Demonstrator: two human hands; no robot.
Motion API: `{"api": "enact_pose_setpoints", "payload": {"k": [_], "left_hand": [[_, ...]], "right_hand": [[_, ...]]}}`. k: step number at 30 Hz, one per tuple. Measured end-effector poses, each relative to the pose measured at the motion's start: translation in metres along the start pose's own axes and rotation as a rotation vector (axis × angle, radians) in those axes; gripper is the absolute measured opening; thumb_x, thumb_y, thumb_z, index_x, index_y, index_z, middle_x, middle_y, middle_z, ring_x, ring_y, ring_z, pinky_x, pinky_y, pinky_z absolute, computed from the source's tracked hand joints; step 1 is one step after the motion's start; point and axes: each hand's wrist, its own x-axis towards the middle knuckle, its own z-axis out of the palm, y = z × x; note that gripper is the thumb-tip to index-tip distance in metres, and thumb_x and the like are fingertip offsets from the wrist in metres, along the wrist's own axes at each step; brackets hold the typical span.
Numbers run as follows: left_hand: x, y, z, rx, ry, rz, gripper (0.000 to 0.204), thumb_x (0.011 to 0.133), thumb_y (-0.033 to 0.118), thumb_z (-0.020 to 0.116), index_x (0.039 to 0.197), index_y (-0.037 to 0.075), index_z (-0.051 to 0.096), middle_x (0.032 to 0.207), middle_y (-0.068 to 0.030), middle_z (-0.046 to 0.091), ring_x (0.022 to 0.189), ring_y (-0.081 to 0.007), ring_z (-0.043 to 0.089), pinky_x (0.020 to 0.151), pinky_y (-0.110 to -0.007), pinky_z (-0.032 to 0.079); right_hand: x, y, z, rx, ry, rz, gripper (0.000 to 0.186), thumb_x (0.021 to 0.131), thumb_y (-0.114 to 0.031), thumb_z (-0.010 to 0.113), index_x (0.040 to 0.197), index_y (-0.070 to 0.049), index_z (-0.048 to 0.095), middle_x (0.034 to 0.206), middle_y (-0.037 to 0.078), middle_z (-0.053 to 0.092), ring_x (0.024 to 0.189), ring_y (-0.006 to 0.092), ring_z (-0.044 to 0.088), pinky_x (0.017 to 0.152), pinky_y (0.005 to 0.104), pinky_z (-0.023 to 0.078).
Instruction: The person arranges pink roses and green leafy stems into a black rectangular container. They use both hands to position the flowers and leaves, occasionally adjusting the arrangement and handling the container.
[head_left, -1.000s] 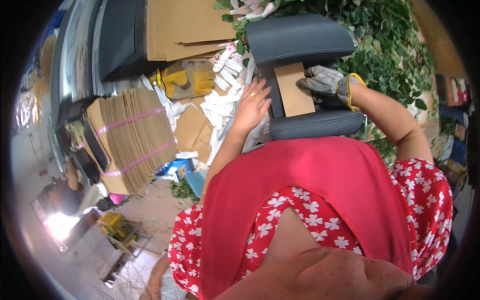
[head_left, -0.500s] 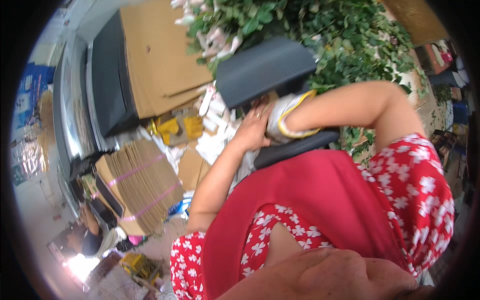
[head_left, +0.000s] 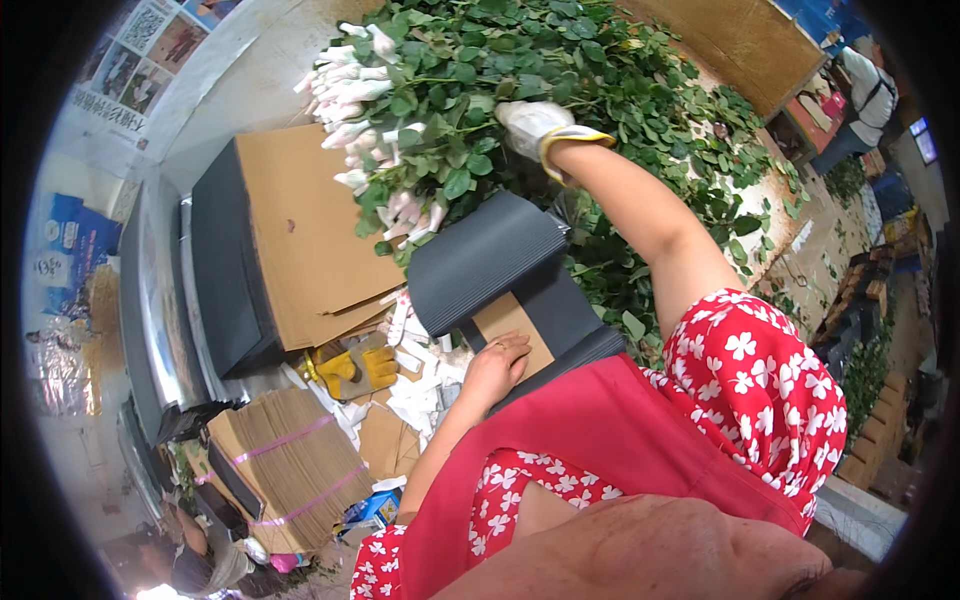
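Note:
My left hand (head_left: 497, 365), bare with a ring, lies with fingers outstretched on a brown cardboard piece (head_left: 513, 328). That piece rests on dark grey corrugated sheets (head_left: 488, 257), whose upper part curves over toward the left. My right hand (head_left: 538, 128), in a white glove with a yellow-edged cuff, reaches beyond the sheets into a heap of leafy green flower stems (head_left: 590, 60). Its fingertips are lost among the leaves, so any grip on a stem is hidden. Flower heads in whitish-pink sleeves (head_left: 345, 95) stick out at the heap's left end.
A stack of large brown cardboard sheets (head_left: 310, 220) stands left of the flowers. Yellow gloves (head_left: 355, 370) and white paper scraps (head_left: 425, 400) lie nearer me. A strapped cardboard bundle (head_left: 290, 465) is at lower left. Another person (head_left: 860, 105) stands far right.
My right hand has left the corrugated sheets and moved out to the leafy stems. My left hand stays at the sheets, now flat on the cardboard piece. The view has shifted.

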Motion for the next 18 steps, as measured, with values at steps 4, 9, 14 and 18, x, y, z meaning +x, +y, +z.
{"api": "enact_pose_setpoints", "payload": {"k": [4,9,14,18], "left_hand": [[-0.010,-0.005,0.003,-0.055,0.060,0.030,0.021,0.084,0.002,0.064,0.102,0.005,0.073,0.126,-0.0106,0.065,0.128,-0.0315,0.054,0.104,-0.039,0.046],[-0.015,-0.047,0.012,-0.272,0.065,0.032,0.023,0.087,0.001,0.064,0.107,0.008,0.073,0.125,-0.0074,0.067,0.126,-0.0300,0.055,0.105,-0.039,0.044],[0.004,-0.052,-0.014,-0.894,-0.006,-0.234,0.052,0.107,0.029,0.042,0.146,-0.005,0.039,0.130,-0.0117,0.063,0.127,-0.0242,0.055,0.108,-0.037,0.042],[0.007,-0.032,-0.016,-0.375,-0.120,-0.197,0.044,0.101,0.024,0.053,0.140,0.004,0.052,0.130,-0.0132,0.063,0.128,-0.0245,0.053,0.109,-0.038,0.039]], "right_hand": [[-0.066,0.021,-0.052,0.848,0.418,-0.408,0.018,0.096,-0.023,0.058,0.100,-0.011,0.070,0.079,0.003,0.065,0.065,0.0175,0.061,0.062,0.0311,0.052],[-0.224,0.009,-0.149,-0.104,0.426,-0.564,0.018,0.081,-0.013,0.065,0.099,-0.012,0.066,0.084,0.012,0.067,0.075,0.0320,0.066,0.069,0.0424,0.054],[-0.257,0.066,-0.033,-0.179,-0.020,-0.618,0.019,0.076,-0.012,0.062,0.095,-0.012,0.066,0.086,0.009,0.067,0.079,0.0299,0.066,0.069,0.0383,0.055],[-0.204,0.146,-0.070,-0.061,0.142,-0.020,0.021,0.082,-0.012,0.066,0.103,-0.008,0.066,0.096,0.015,0.068,0.089,0.0369,0.065,0.078,0.0427,0.055]]}}
